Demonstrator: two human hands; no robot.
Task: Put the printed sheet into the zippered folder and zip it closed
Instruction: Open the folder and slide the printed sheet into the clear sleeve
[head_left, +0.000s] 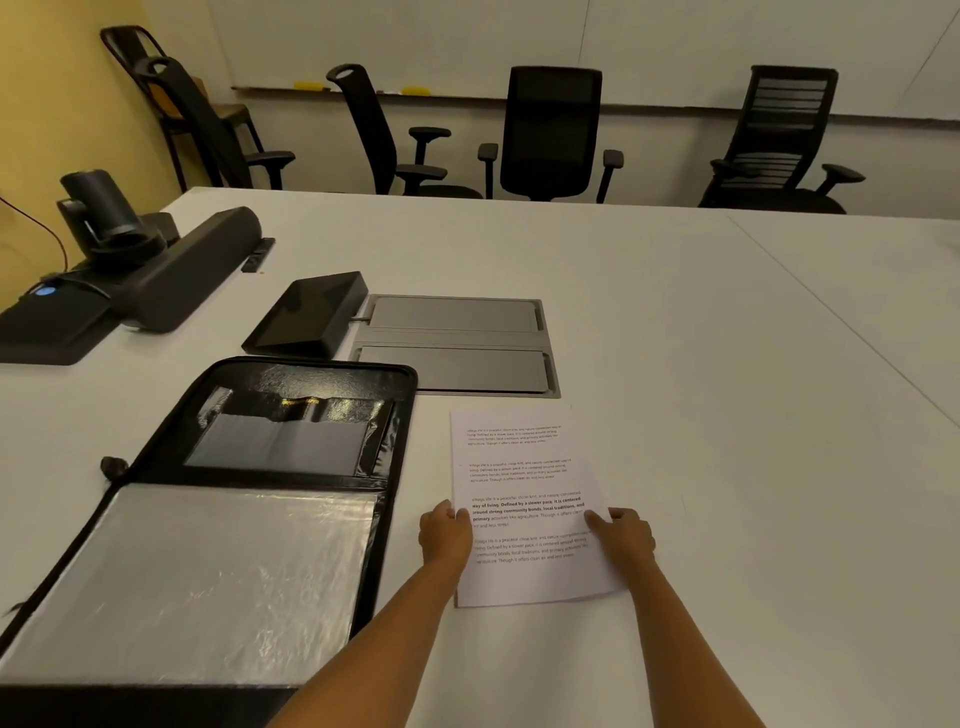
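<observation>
So the printed sheet lies flat on the table, just right of the open zippered folder, long axis running away from the person. Left hand pinches its left edge, right hand its right edge. The left hand is nearer the folder (the sheet has to travel left). Folder's clear sleeve looks empty; its far pocket I can't tell.

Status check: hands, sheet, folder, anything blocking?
Left hand and right hand pinching printed sheet by its side edges, sheet on table. Zippered folder open flat, left of sheet. Nothing between them.
</observation>
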